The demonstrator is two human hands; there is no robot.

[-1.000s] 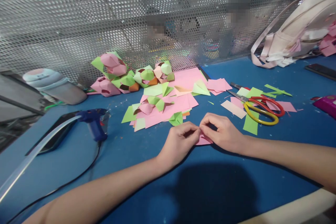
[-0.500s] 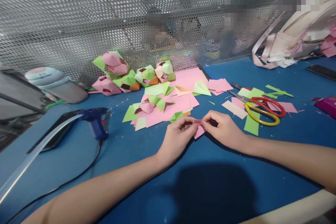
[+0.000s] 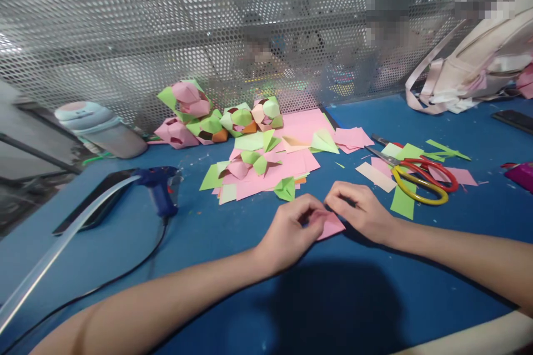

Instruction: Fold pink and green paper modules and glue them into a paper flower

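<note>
A small pink paper piece with a crease or fold lies low over the blue table. My left hand pinches it at its left side, thumb below and fingers curled above. Bent at the knuckles, my right hand has its fingertips together at the paper's upper edge, where the exact contact is partly hidden. Just beyond my left hand sits a folded green paper piece. Behind that, a pink and green folded paper unit rests on a stack of pink sheets.
Several folded paper balls stand along the perforated metal screen. On the left are a blue glue gun with its cord and a bottle. Scissors lie among paper scraps at right, before a backpack.
The pink paper has been turned and brought slightly nearer, and more of it shows on the right. Both hands have shifted slightly down and right in view, which has also moved a little.
</note>
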